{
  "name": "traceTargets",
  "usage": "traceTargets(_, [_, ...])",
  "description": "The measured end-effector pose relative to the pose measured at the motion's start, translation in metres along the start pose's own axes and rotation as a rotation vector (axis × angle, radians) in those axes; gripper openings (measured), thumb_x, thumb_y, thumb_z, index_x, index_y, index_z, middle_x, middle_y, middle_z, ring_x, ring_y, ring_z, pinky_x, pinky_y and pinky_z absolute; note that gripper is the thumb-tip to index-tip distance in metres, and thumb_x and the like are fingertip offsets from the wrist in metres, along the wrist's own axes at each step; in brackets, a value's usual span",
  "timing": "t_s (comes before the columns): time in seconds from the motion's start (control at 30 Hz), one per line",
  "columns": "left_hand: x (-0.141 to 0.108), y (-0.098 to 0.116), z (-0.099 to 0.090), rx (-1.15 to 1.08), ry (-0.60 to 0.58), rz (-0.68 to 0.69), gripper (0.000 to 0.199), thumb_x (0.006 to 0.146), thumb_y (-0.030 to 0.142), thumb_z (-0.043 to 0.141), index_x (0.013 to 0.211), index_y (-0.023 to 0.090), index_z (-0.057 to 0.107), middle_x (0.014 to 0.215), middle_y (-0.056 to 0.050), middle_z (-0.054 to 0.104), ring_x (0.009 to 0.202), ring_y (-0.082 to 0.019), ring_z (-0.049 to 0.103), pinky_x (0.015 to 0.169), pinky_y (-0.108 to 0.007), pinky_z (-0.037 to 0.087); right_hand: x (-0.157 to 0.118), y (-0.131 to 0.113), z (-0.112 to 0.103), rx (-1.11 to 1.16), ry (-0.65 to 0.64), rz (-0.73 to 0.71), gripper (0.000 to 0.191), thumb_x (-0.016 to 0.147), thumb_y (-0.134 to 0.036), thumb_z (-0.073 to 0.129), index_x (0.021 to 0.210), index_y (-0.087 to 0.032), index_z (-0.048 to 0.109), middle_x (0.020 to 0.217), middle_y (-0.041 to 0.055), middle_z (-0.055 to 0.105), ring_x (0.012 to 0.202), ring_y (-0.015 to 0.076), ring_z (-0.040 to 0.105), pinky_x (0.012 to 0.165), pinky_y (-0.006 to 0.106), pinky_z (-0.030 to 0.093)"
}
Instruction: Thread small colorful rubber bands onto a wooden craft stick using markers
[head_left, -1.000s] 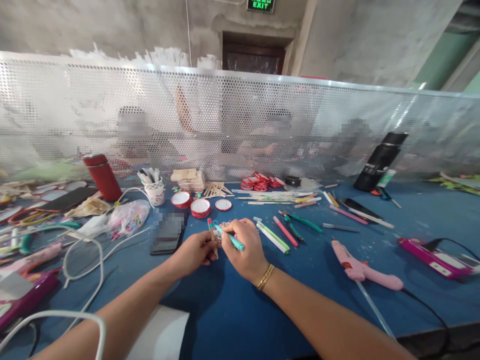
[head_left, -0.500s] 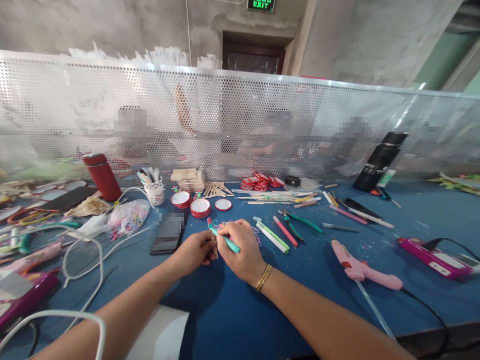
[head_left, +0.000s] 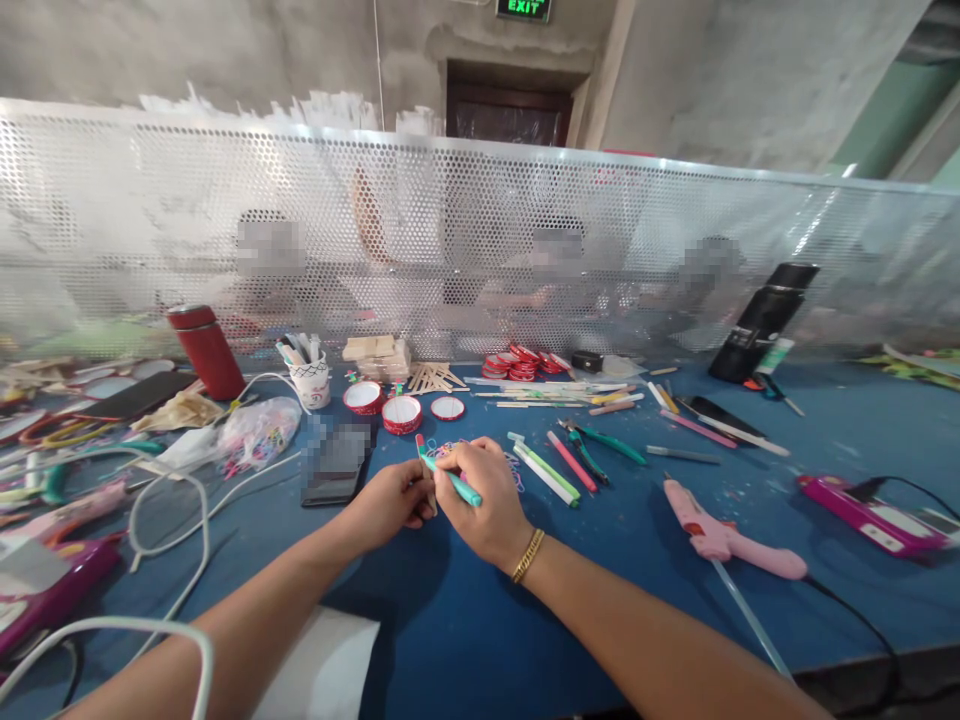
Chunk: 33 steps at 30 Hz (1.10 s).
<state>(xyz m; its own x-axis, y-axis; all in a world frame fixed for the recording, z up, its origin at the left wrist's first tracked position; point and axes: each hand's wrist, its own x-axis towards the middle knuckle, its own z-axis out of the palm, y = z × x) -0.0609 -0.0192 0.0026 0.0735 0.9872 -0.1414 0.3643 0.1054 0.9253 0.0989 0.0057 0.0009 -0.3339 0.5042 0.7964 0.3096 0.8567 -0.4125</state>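
My right hand [head_left: 484, 495] is closed around a teal marker [head_left: 463, 488], its tip pointing up and left. Pinched in my left hand [head_left: 397, 497] is a thin wooden stick [head_left: 421, 452] with a red upper end, standing nearly upright. The marker's tip touches or nearly touches the stick; the exact contact is too small to tell. Behind my hands lie small colored loops [head_left: 517, 470], partly hidden by my right hand. Red-rimmed round pieces [head_left: 402, 414] are just beyond them.
To the right lie green and red markers [head_left: 573, 462], pliers [head_left: 592, 462] and a pink glue gun [head_left: 724, 540]. A dark phone [head_left: 337, 465], a paper cup of pens [head_left: 309, 385], a red bottle [head_left: 212, 358] and a white cable [head_left: 206, 520] are on the left.
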Motion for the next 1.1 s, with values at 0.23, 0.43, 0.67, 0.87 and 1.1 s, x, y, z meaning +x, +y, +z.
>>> traceTargets(0.23, [-0.0012, 0.002, 0.0002, -0.009, 0.005, 0.005, 0.026, 0.08, 0.043, 0.057, 0.083, 0.017, 0.056, 0.065, 0.001, 0.06, 0.059, -0.01, 0.059, 0.052, -0.019, 0.046, 0.0007, 0.0038, 0.0002, -0.042, -0.01, 0.032, 0.004, 0.087, -0.02, 0.051, 0.084, -0.022, 0.054, 0.075, -0.0006, 0.063, 0.074, 0.0153, 0.058, 0.086, 0.034, 0.037])
traceTargets(0.43, [-0.0019, 0.0045, 0.0013, -0.013, 0.014, -0.009, 0.03, 0.078, 0.046, 0.059, 0.082, 0.017, 0.056, 0.065, 0.001, 0.06, 0.058, -0.01, 0.058, 0.052, -0.02, 0.046, 0.0005, 0.0034, -0.0006, -0.046, 0.008, 0.043, 0.006, 0.087, -0.021, 0.05, 0.082, -0.022, 0.054, 0.076, 0.0001, 0.064, 0.075, 0.0158, 0.058, 0.086, 0.035, 0.037])
traceTargets(0.67, [-0.0003, -0.0015, -0.0007, -0.01, 0.0, 0.015, 0.023, 0.081, 0.04, 0.056, 0.084, 0.018, 0.056, 0.066, 0.002, 0.06, 0.06, -0.01, 0.059, 0.054, -0.02, 0.047, -0.0004, -0.0001, -0.0001, -0.013, -0.015, 0.02, 0.005, 0.088, -0.021, 0.05, 0.086, -0.021, 0.054, 0.075, -0.0008, 0.063, 0.075, 0.0152, 0.057, 0.088, 0.035, 0.037])
traceTargets(0.87, [0.0002, -0.001, -0.0007, 0.013, 0.011, 0.008, 0.023, 0.081, 0.04, 0.055, 0.084, 0.017, 0.056, 0.067, 0.001, 0.061, 0.061, -0.011, 0.06, 0.055, -0.022, 0.049, 0.0007, -0.0001, 0.0004, -0.016, -0.021, 0.016, 0.004, 0.087, -0.02, 0.051, 0.085, -0.022, 0.054, 0.075, -0.0009, 0.064, 0.075, 0.0156, 0.058, 0.088, 0.035, 0.037])
traceTargets(1.1, [-0.0024, 0.0053, 0.0013, 0.001, 0.009, 0.001, 0.028, 0.08, 0.045, 0.057, 0.081, 0.016, 0.056, 0.065, 0.001, 0.059, 0.058, -0.01, 0.058, 0.052, -0.02, 0.046, 0.0018, 0.0028, -0.0018, -0.061, 0.01, 0.057, 0.007, 0.087, -0.02, 0.05, 0.08, -0.021, 0.053, 0.074, -0.0001, 0.063, 0.073, 0.0158, 0.058, 0.085, 0.035, 0.038])
